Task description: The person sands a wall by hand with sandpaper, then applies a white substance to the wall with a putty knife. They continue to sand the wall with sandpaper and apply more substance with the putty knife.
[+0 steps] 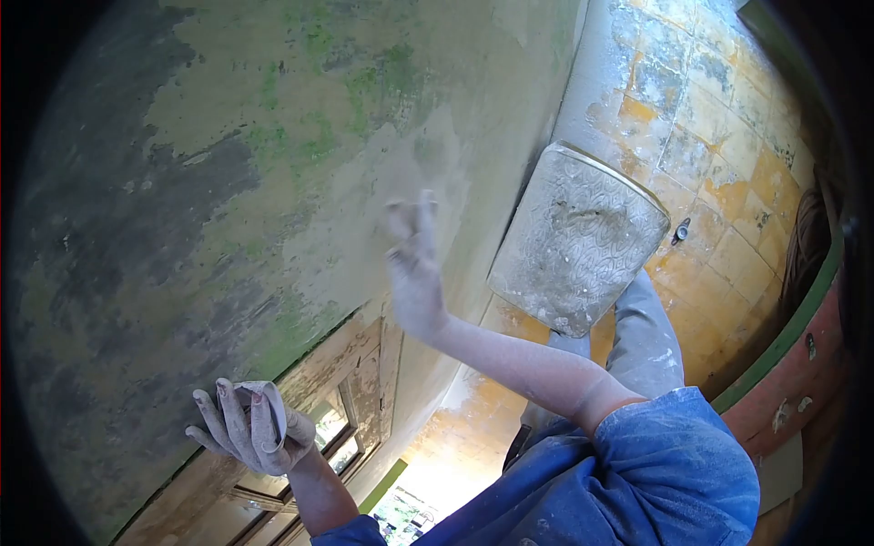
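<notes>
Smeared by motion, my right hand (417, 278) is raised in front of the patchy green and grey wall (319, 209). Its fingers point up the frame, and I cannot make out whether they hold anything. At the lower left, my left hand (241, 432) has a thin, curved, whitish piece (276, 419) between its thumb and palm, with several fingers extended. Pale dust coats both hands. Whether the left hand touches the wall is unclear.
A dusty, embossed padded seat (583, 232) stands beside the wall, near my legs. A small dark object (681, 231) lies on the worn yellow tiles (728, 259). A weathered wooden window frame (364, 391) is at lower left; a red, green-edged curved surface (801, 364) is at right.
</notes>
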`<action>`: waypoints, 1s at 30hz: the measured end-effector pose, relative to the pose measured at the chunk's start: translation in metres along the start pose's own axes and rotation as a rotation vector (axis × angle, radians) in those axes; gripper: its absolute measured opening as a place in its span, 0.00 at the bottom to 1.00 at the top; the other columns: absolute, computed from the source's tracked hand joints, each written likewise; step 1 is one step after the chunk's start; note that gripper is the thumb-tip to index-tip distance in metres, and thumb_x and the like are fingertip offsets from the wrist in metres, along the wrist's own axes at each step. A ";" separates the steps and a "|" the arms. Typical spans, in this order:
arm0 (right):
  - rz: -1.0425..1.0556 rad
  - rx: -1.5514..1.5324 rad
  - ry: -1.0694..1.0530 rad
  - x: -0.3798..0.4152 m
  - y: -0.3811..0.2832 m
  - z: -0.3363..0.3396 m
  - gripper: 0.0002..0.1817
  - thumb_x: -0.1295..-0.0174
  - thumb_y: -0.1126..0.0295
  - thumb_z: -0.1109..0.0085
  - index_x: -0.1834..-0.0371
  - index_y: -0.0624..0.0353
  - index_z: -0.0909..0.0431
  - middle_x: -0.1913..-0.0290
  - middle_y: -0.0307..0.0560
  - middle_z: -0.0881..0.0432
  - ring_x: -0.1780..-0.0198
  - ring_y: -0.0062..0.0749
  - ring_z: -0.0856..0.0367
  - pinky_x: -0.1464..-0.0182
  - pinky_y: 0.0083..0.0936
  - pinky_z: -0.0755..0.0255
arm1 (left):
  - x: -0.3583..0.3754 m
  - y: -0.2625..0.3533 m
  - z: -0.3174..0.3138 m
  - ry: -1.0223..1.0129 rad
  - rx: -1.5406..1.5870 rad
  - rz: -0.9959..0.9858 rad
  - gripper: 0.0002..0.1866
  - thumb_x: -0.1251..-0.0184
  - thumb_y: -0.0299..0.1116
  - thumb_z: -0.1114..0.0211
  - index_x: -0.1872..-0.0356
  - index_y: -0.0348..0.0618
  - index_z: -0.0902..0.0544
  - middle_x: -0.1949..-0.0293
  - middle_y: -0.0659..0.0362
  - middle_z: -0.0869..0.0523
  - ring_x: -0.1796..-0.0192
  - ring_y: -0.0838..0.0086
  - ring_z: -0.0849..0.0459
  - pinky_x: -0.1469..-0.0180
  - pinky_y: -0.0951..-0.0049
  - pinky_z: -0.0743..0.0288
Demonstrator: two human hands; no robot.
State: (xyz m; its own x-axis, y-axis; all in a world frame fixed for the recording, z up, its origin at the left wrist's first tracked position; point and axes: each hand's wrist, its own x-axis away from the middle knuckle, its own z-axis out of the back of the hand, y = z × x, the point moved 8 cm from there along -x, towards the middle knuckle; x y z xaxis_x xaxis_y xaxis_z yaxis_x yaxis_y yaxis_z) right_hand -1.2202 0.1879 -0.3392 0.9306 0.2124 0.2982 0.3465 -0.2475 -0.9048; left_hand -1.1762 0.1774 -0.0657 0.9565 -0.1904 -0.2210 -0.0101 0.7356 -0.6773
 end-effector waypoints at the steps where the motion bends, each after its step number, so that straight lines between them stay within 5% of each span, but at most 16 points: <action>1: 0.274 0.077 -0.074 0.006 -0.029 -0.008 0.29 0.32 0.76 0.58 0.27 0.51 0.48 0.24 0.54 0.58 0.24 0.47 0.61 0.27 0.33 0.59 | 0.000 0.000 0.000 -0.004 -0.001 -0.006 0.08 0.31 0.41 0.46 0.55 0.56 0.25 0.52 0.53 0.16 0.41 0.49 0.24 0.28 0.44 0.55; 2: 0.271 0.075 -0.072 0.008 -0.026 -0.008 0.29 0.32 0.76 0.58 0.27 0.51 0.48 0.24 0.54 0.58 0.24 0.47 0.61 0.27 0.33 0.59 | 0.000 -0.001 0.001 -0.006 -0.006 -0.012 0.08 0.31 0.41 0.47 0.54 0.56 0.25 0.52 0.53 0.16 0.41 0.49 0.24 0.28 0.44 0.55; 4: -0.438 -0.941 0.109 0.015 0.043 -0.013 0.30 0.32 0.76 0.56 0.27 0.48 0.46 0.24 0.55 0.58 0.24 0.47 0.61 0.27 0.34 0.59 | -0.002 0.002 0.003 -0.020 -0.007 -0.018 0.08 0.32 0.40 0.47 0.54 0.57 0.25 0.52 0.53 0.16 0.41 0.49 0.24 0.28 0.44 0.55; 8: -0.217 -0.350 0.048 0.007 0.081 -0.001 0.29 0.33 0.75 0.54 0.28 0.50 0.46 0.24 0.55 0.58 0.24 0.47 0.61 0.27 0.34 0.59 | -0.003 0.003 0.002 -0.037 -0.026 -0.019 0.08 0.32 0.37 0.46 0.55 0.57 0.25 0.53 0.55 0.16 0.42 0.49 0.23 0.29 0.43 0.54; 11: -0.234 -0.447 0.189 -0.022 0.060 -0.001 0.30 0.34 0.75 0.51 0.29 0.49 0.43 0.25 0.57 0.57 0.24 0.49 0.61 0.27 0.33 0.61 | -0.004 0.004 0.001 0.003 -0.008 -0.044 0.11 0.30 0.41 0.49 0.56 0.52 0.21 0.53 0.52 0.16 0.42 0.51 0.23 0.29 0.48 0.52; 16: 0.253 -0.044 0.185 -0.026 -0.027 -0.006 0.28 0.41 0.76 0.43 0.36 0.47 0.32 0.26 0.63 0.56 0.25 0.58 0.58 0.27 0.45 0.61 | -0.002 0.005 0.003 0.051 0.004 -0.071 0.17 0.27 0.43 0.53 0.58 0.46 0.18 0.53 0.49 0.16 0.43 0.53 0.22 0.29 0.52 0.50; 18: 0.478 0.087 -0.063 0.001 -0.047 -0.017 0.27 0.42 0.74 0.42 0.37 0.47 0.30 0.26 0.64 0.56 0.26 0.61 0.57 0.28 0.49 0.63 | 0.000 0.003 0.002 0.036 -0.025 -0.070 0.17 0.27 0.43 0.53 0.58 0.46 0.18 0.53 0.49 0.16 0.43 0.53 0.21 0.29 0.52 0.50; 22: 0.532 0.188 -0.025 -0.057 -0.043 -0.009 0.31 0.44 0.74 0.42 0.34 0.47 0.33 0.26 0.66 0.57 0.26 0.62 0.61 0.28 0.52 0.66 | -0.002 0.005 0.002 0.054 -0.017 -0.093 0.17 0.27 0.42 0.53 0.58 0.45 0.18 0.54 0.48 0.15 0.44 0.52 0.21 0.29 0.52 0.50; 25: 0.245 0.016 0.222 -0.090 -0.035 0.011 0.33 0.45 0.73 0.40 0.32 0.49 0.35 0.26 0.66 0.58 0.25 0.64 0.65 0.29 0.55 0.66 | -0.002 0.005 0.006 0.083 0.005 -0.076 0.17 0.28 0.41 0.53 0.58 0.44 0.18 0.55 0.48 0.15 0.45 0.53 0.20 0.29 0.51 0.49; 28: 0.388 0.097 0.140 -0.034 -0.036 0.002 0.33 0.43 0.74 0.42 0.31 0.51 0.38 0.26 0.66 0.60 0.25 0.63 0.66 0.30 0.55 0.65 | -0.003 0.006 0.005 0.036 -0.022 -0.013 0.07 0.28 0.38 0.50 0.60 0.55 0.23 0.58 0.54 0.14 0.46 0.52 0.19 0.30 0.43 0.50; 30: 0.353 0.167 -0.225 0.012 -0.014 -0.015 0.33 0.41 0.76 0.46 0.29 0.52 0.41 0.25 0.66 0.62 0.25 0.64 0.66 0.28 0.50 0.67 | -0.004 0.006 0.006 0.052 0.008 -0.015 0.08 0.28 0.38 0.52 0.60 0.55 0.24 0.60 0.54 0.14 0.47 0.52 0.19 0.30 0.42 0.49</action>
State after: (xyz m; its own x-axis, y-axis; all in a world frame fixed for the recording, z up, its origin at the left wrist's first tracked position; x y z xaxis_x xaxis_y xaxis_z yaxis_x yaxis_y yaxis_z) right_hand -1.2119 0.1799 -0.3179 0.9330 0.3473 -0.0941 -0.0285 -0.1894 -0.9815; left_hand -1.1783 0.1862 -0.0649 0.9401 -0.2346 -0.2474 0.0066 0.7379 -0.6749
